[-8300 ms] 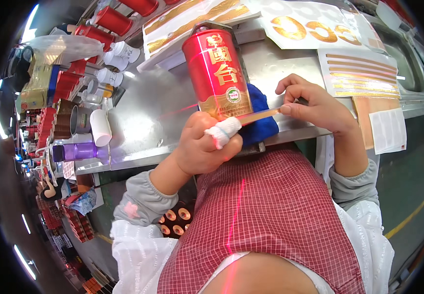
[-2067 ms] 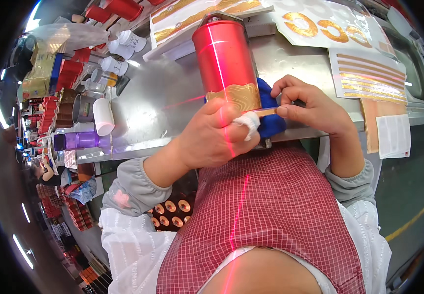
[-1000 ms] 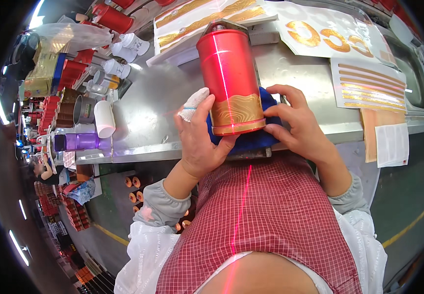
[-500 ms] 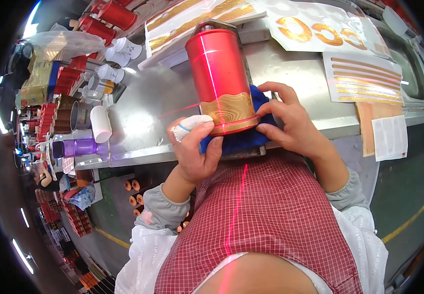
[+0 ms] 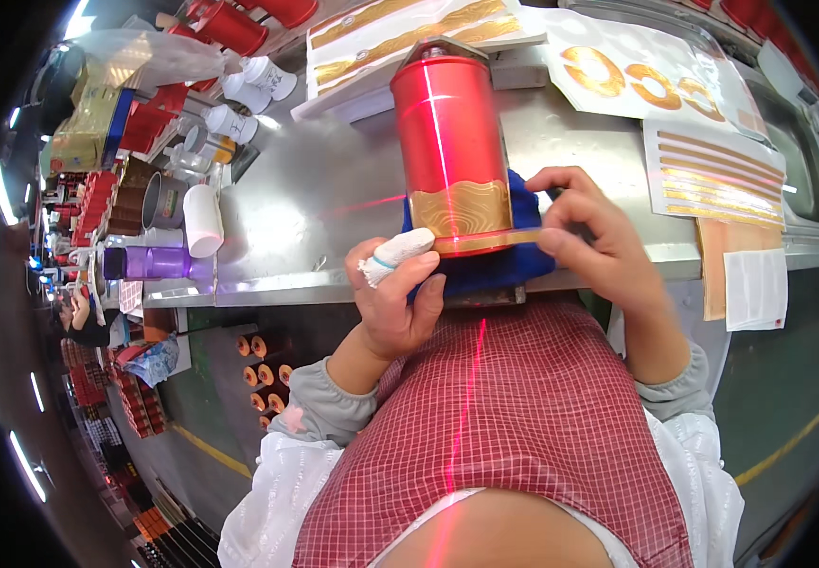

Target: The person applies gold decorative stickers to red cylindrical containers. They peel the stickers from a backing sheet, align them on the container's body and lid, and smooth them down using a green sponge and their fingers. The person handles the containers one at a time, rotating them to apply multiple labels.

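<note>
While the tall red metal canister (image 5: 449, 156) lay on the blue cushion (image 5: 485, 267), the right hand (image 5: 591, 237) pinched a thin gold strip (image 5: 487, 241) against its lower rim. The left hand (image 5: 395, 298), its bandaged finger raised, gripped the cushion's near edge. Next, the strip probably needed smoothing flat around the rim.

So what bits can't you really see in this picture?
- Head view: the red can's near end, hidden by the blue cloth and both hands.
- Right hand fingertips are blurred, so its grip on the thin gold strip is unclear.
- Left hand: the wrapped finger's skin, covered by white tape.
- Things at the left rim, such as the purple bottle, are small and bent by the lens.
</note>
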The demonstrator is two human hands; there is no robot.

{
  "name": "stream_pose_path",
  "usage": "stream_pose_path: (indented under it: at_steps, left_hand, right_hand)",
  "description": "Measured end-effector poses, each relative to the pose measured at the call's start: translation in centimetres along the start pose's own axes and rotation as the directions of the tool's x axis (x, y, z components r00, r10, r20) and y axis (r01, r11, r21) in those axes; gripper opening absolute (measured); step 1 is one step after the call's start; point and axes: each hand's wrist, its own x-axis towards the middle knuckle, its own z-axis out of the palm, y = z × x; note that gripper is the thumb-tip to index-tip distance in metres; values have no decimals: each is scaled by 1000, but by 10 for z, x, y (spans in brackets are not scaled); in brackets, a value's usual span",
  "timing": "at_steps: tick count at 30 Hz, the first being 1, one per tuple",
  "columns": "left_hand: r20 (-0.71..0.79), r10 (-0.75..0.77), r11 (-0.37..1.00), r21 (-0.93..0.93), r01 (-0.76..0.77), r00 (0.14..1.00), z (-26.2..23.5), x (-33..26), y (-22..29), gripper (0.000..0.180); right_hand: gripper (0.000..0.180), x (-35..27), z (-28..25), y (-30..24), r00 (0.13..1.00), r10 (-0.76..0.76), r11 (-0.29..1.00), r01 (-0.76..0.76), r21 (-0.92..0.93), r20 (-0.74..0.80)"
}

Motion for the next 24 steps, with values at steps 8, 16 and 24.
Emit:
stream_pose_path:
  at_steps: [8, 16, 24]
  left_hand:
    - [6, 72, 996, 51, -72, 997, -1, -1, 1, 28]
    - [24, 292, 948, 127, -293, 956, 1, 26, 0, 33]
    - [149, 213, 946, 218, -242, 966, 13, 41, 7, 46]
  right_hand:
    - [15, -1, -12, -14, 998, -49, 999, 49, 7, 46]
    - [15, 0, -8, 5, 997, 60, 998, -62, 34, 47]
    - [15, 1, -4, 13, 995, 85, 993, -88, 78, 50]
